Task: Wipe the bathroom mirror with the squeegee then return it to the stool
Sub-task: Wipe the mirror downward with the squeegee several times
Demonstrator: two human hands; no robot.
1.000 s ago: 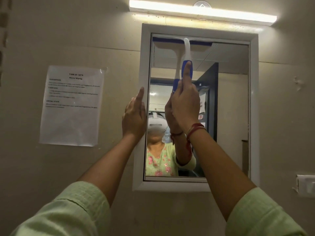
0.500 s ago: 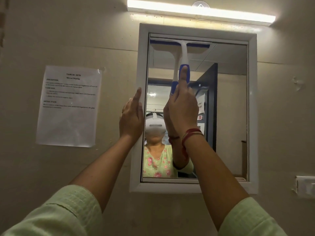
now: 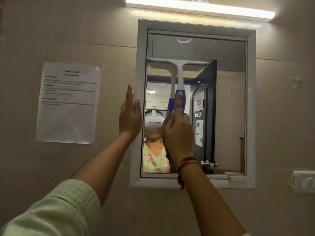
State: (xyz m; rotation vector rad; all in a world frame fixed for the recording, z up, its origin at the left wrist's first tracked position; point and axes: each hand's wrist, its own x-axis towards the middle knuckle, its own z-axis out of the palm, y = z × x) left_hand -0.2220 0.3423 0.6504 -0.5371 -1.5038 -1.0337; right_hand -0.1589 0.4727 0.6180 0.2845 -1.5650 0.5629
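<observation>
standing upright, squeegee (image 3: 179, 77) blade topmost, level.

The right hand (image 3: 177, 133) hides the lower handle of the squeegee (image 3: 179, 74); print on the notice (image 3: 68, 103) is too small to read; the switch plate (image 3: 305, 182) is cut off.

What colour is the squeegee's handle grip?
Blue; the rest of the squeegee is white. Head view shows it best.

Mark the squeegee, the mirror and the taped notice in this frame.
squeegee (image 3: 180, 75), head view, on its white neck below the blade.
mirror (image 3: 229, 108), head view, on bare glass right of the squeegee.
notice (image 3: 68, 106), head view, on the sheet's middle.
</observation>
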